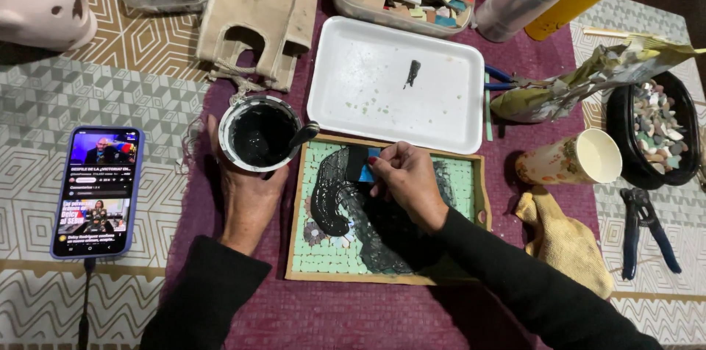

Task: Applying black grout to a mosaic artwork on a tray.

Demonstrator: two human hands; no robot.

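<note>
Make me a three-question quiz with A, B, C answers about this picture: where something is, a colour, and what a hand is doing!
1. Where is the phone?
A. left of the left hand
B. on the white tray
C. inside the paper cup

2. What colour is the paste in the tub?
A. white
B. black
C. yellow

3. What is the right hand doing?
A. resting flat
B. pinching a small spreader on the mosaic
C. holding pliers

Answers: A, it lies beside the left hand; B, the tub looks black inside; B, fingers grip the spreader over the mosaic.
</note>
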